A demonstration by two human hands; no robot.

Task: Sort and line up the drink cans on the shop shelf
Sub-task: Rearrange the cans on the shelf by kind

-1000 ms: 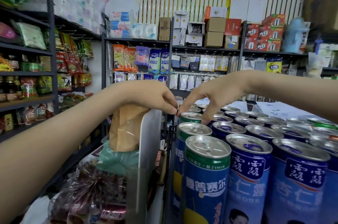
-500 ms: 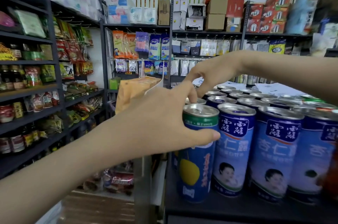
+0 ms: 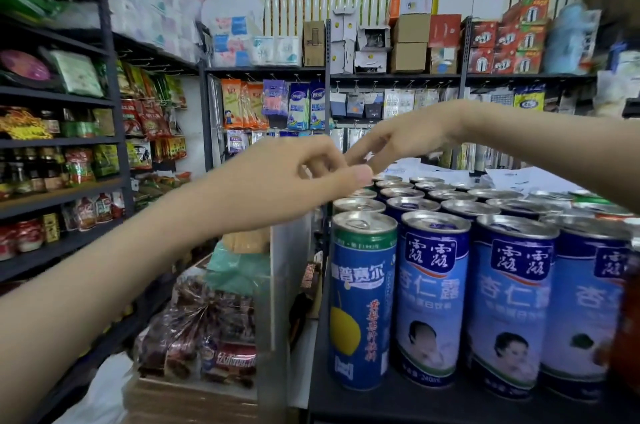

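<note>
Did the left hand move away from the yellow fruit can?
Yes. The left hand has let go of the green-topped can and risen above it, toward the right hand.

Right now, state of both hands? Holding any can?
Left hand: closed, fingers curled, holding nothing, above the silver-topped blue drink cans.
Right hand: open, fingers straight, holding nothing.

Blue drink can (image 3: 362, 299) nearest me with green top band and yellow fruit, blue-and-white almond-drink cans (image 3: 433, 299) beside it printed with faces, silver lids (image 3: 438, 224), black shelf (image 3: 381, 403), red boxes (image 3: 505, 42) beyond
</note>
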